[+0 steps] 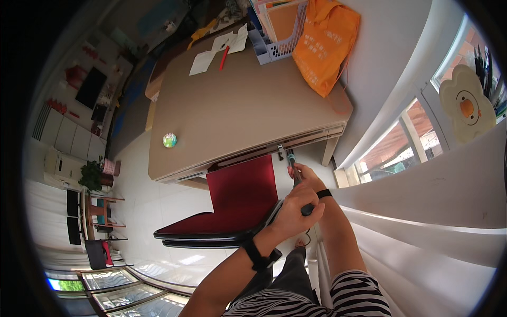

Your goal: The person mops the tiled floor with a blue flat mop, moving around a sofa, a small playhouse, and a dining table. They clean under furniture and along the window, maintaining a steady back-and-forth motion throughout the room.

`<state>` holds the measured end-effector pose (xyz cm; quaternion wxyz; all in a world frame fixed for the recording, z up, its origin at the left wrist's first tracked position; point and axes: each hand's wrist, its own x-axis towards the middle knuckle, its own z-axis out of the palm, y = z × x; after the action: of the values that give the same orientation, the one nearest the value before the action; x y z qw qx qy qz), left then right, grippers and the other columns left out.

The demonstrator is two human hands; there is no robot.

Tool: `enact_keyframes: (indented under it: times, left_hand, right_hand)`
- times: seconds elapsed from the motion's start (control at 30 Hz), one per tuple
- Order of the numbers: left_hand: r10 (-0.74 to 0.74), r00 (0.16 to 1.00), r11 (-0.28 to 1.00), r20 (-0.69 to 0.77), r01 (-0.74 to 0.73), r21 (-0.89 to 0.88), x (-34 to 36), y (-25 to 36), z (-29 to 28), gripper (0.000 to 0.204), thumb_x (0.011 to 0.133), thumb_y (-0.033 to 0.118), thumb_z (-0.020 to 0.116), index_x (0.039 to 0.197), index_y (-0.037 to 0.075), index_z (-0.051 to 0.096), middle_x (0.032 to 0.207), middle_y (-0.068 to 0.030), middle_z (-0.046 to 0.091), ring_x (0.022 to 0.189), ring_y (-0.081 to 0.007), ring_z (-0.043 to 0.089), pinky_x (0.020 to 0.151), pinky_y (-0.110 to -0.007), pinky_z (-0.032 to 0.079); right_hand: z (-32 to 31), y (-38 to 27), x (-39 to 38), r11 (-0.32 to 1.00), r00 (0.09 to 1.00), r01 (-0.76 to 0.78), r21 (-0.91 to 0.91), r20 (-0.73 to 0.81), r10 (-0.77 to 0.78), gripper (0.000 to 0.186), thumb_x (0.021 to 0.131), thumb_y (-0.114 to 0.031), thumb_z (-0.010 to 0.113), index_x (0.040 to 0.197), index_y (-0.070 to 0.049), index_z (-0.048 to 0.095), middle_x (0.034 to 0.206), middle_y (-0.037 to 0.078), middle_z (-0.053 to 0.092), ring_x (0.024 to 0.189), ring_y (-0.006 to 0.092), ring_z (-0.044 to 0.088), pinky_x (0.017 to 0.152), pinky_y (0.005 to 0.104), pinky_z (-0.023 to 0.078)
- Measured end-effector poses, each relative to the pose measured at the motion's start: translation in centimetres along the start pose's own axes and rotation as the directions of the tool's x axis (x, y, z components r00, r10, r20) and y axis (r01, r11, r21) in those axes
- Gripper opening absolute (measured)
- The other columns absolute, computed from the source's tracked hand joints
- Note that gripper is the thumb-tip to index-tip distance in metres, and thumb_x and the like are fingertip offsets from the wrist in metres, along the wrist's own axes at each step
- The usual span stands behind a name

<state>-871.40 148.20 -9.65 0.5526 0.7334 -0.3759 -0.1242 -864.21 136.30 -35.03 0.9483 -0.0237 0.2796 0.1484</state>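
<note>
Both my hands are closed around a slim, dark, stick-like thing (297, 178) with a rounded black end and a pale teal part near its far tip. Its exact kind cannot be made out. My left hand (296, 211), nearer to me, grips the rounded end. Farther along the shaft, my right hand (310, 178) holds it close to the tip. That tip points at the front edge of the brown desk (237, 100), beside a small metal fitting (281, 150) with a dark piece hanging from it. My fingers partly cover the shaft.
A red-and-black chair (240, 187) stands left of my hands, against the desk. On the desktop are an orange bag (325, 47), a grey-blue file basket (282, 50), papers (203, 62), a red pen (224, 58) and a colourful ball (169, 140). White curtains (422, 253) hang at right.
</note>
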Motion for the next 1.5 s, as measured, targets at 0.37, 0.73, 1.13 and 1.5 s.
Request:
enact_keyframes:
  times: [0.37, 0.73, 1.13, 1.5]
  left_hand:
    - [0.041, 0.923, 0.999, 0.384, -0.031, -0.032, -2.5, 2.2, 0.7, 0.023, 0.083, 0.015, 0.066, 0.067, 0.006, 0.052, 0.067, -0.0065, 0.05, 0.069, -0.0264, 0.052, 0.091, -0.041, 0.039]
    - [-0.035, 0.962, 0.985, 0.27, 0.08, -0.156, -7.2, 7.2, -3.9, 0.01, 0.085, 0.006, 0.059, 0.076, 0.003, 0.055, 0.077, -0.0042, 0.057, 0.074, -0.0209, 0.056, 0.105, -0.048, 0.036]
    - [-0.061, 0.994, 0.994, -0.091, 0.053, -0.095, -3.8, 4.3, -2.7, 0.006, 0.084, -0.004, 0.056, 0.079, -0.002, 0.054, 0.076, -0.0072, 0.055, 0.072, -0.022, 0.055, 0.079, -0.033, 0.045]
    - [-0.064, 0.998, 0.997, -0.024, 0.065, 0.043, -2.7, 0.0, -0.2, 0.007, 0.084, -0.001, 0.057, 0.077, -0.001, 0.055, 0.075, -0.0099, 0.055, 0.072, -0.0239, 0.056, 0.084, -0.039, 0.045]
  right_hand:
    - [-4.9, 2.0, -3.8, 0.95, 0.908, 0.306, -0.07, -0.278, -0.313, 0.023, 0.092, -0.012, 0.058, 0.097, 0.009, 0.053, 0.081, 0.016, 0.061, 0.062, 0.0254, 0.061, 0.057, 0.0352, 0.055]
    - [-4.8, 7.6, -8.2, 0.976, 0.904, 0.193, 0.104, -0.404, -0.136, 0.014, 0.092, -0.011, 0.054, 0.092, 0.003, 0.048, 0.076, 0.013, 0.054, 0.065, 0.0241, 0.058, 0.056, 0.0352, 0.054]
    - [-0.3, 3.5, -2.2, 0.995, 0.985, -0.044, 0.091, -0.161, 0.059, 0.023, 0.093, -0.022, 0.049, 0.077, -0.008, 0.042, 0.063, 0.008, 0.05, 0.055, 0.0226, 0.052, 0.049, 0.0347, 0.045]
    - [-1.7, 1.0, 3.4, 0.998, 0.955, 0.027, 0.053, -0.297, -0.01, 0.018, 0.093, -0.018, 0.05, 0.088, -0.006, 0.038, 0.06, 0.009, 0.05, 0.049, 0.0225, 0.052, 0.047, 0.0331, 0.045]
